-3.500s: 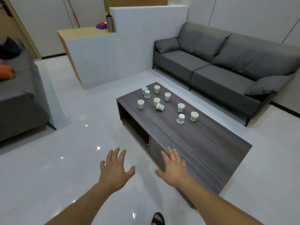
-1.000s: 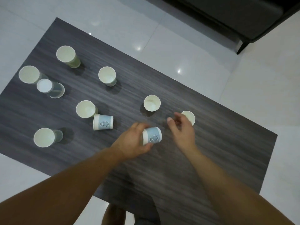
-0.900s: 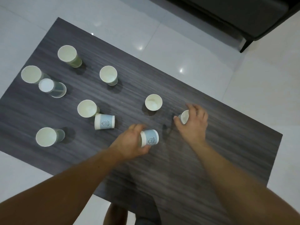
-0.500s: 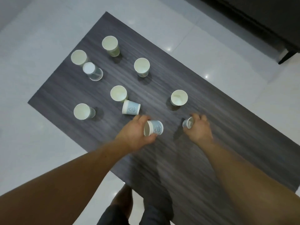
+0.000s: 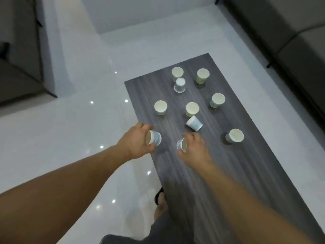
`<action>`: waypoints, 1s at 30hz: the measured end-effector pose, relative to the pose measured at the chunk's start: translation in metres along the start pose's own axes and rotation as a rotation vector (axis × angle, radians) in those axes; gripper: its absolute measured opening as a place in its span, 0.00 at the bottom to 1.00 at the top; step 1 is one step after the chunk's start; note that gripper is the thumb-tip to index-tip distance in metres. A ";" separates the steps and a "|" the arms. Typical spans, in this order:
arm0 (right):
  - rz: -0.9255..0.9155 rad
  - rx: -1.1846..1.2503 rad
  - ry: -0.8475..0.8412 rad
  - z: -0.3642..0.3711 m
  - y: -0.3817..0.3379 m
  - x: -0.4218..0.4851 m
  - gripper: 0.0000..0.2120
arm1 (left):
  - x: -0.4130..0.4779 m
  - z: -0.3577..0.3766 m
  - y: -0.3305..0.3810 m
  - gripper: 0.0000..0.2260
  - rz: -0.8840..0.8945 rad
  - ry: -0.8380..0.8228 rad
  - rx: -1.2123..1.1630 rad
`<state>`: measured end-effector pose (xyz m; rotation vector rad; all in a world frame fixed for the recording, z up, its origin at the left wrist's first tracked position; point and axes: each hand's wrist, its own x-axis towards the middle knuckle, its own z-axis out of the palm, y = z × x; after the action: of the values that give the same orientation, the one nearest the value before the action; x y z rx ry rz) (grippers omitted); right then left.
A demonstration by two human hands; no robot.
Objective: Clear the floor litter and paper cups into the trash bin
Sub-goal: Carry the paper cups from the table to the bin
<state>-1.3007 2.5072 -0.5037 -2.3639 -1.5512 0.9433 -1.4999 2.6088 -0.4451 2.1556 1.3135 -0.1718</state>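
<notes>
My left hand (image 5: 136, 140) grips a pale blue paper cup (image 5: 154, 139) lifted on its side above the near left edge of the dark wood coffee table (image 5: 237, 173). My right hand (image 5: 195, 147) holds a second paper cup (image 5: 181, 144), tilted, just above the tabletop. Several more paper cups stand on the table beyond my hands; one tipped cup (image 5: 194, 123) lies on its side and one upturned cup (image 5: 179, 85) stands mouth down. No trash bin is in view.
A grey sofa (image 5: 290, 32) runs along the right, a second grey seat (image 5: 21, 50) stands at the left. White glossy floor (image 5: 70, 129) lies between them. My sandalled foot (image 5: 159, 199) is by the table's near left edge.
Both hands have lifted their cups off the table and drawn them left toward the table's edge. The view has swung round, so the table now runs away from me.
</notes>
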 end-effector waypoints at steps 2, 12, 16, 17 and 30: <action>-0.096 -0.065 -0.025 0.005 -0.048 -0.014 0.28 | -0.043 -0.018 -0.031 0.30 -0.067 0.075 -0.039; -0.725 -0.335 -0.206 0.122 -0.314 -0.172 0.31 | -0.382 -0.019 -0.213 0.32 -0.595 0.478 -0.245; -0.981 -0.442 -0.344 0.202 -0.402 -0.259 0.32 | -0.526 0.015 -0.263 0.33 -0.856 0.590 -0.342; -1.036 -0.468 -0.379 0.219 -0.420 -0.279 0.32 | -0.558 0.024 -0.272 0.33 -0.915 0.618 -0.362; -1.687 -0.744 -0.726 0.413 -0.607 -0.471 0.33 | -0.805 0.110 -0.335 0.34 -1.588 0.960 -0.631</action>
<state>-2.1316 2.2864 -0.3578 0.0267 -3.3526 0.6728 -2.1650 2.0417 -0.3519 0.1894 2.7800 0.6476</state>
